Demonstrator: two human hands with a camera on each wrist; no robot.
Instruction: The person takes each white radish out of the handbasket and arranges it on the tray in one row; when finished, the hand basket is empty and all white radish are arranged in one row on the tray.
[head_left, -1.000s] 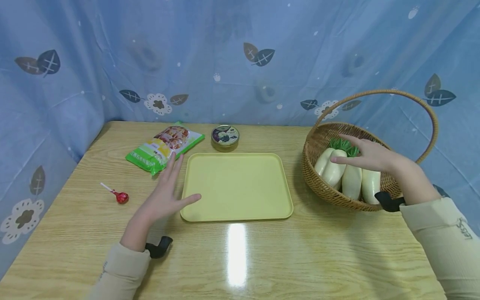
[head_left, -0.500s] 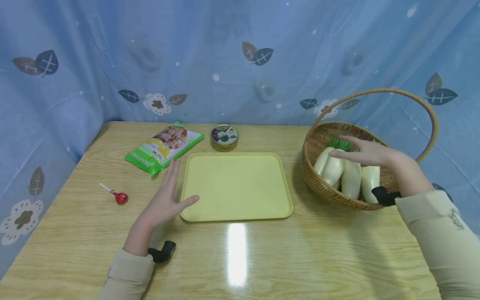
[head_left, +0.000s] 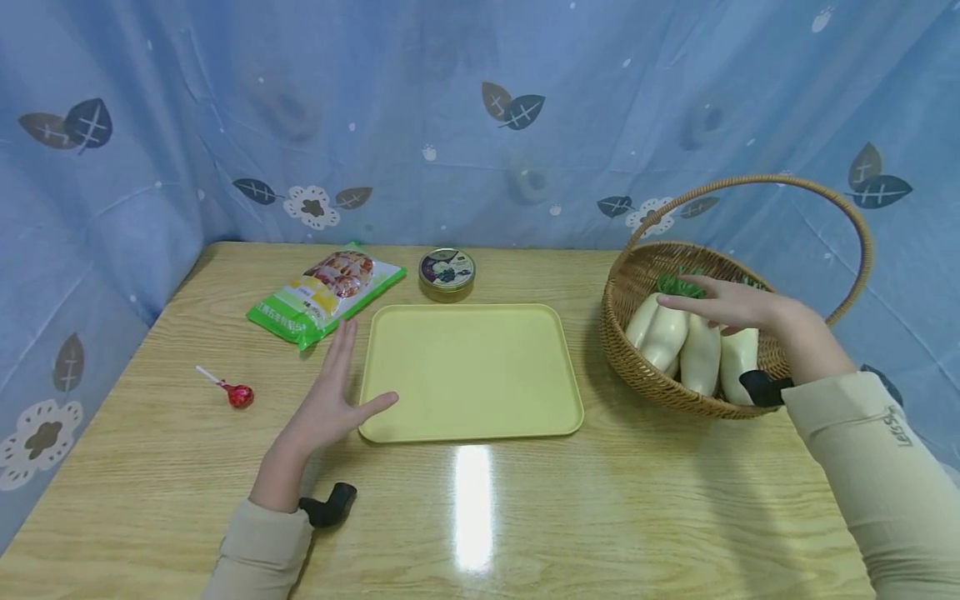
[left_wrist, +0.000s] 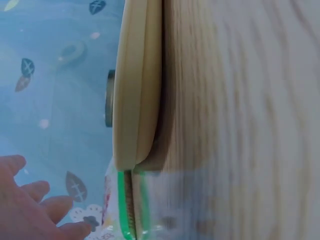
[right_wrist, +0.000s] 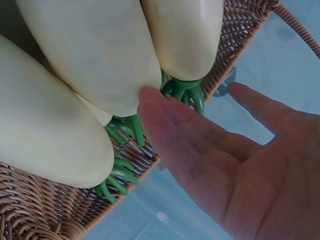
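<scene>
My right hand point(head_left: 738, 304) reaches over the wicker basket point(head_left: 633, 375), which holds several white radishes point(head_left: 701, 358) with green leafy tops. In the right wrist view, the fingertips of that hand point(right_wrist: 240, 165) are right at the leafy end of the middle radish point(right_wrist: 100, 55), with the thumb spread apart. The fingers are only slightly bent and grip nothing. My left hand point(head_left: 326, 408) hovers by the left edge of a yellow tray point(head_left: 472, 371), thumb and fingers spread, holding nothing. In the left wrist view its fingertips show at the lower left, beside the tray's side point(left_wrist: 132, 100).
A green-and-white food bag point(head_left: 326, 292) lies behind the left hand, and a round tin point(head_left: 447, 275) stands behind the tray. Left of the hand is a red lollipop point(head_left: 239, 395). The basket's tall handle point(head_left: 750, 179) arches above it. A blue curtain point(head_left: 450, 100) backs the wooden table.
My right hand has shifted slightly left and its fingers have bent a little over the radishes. The left hand moved slightly to the right at first and then stayed nearly still.
</scene>
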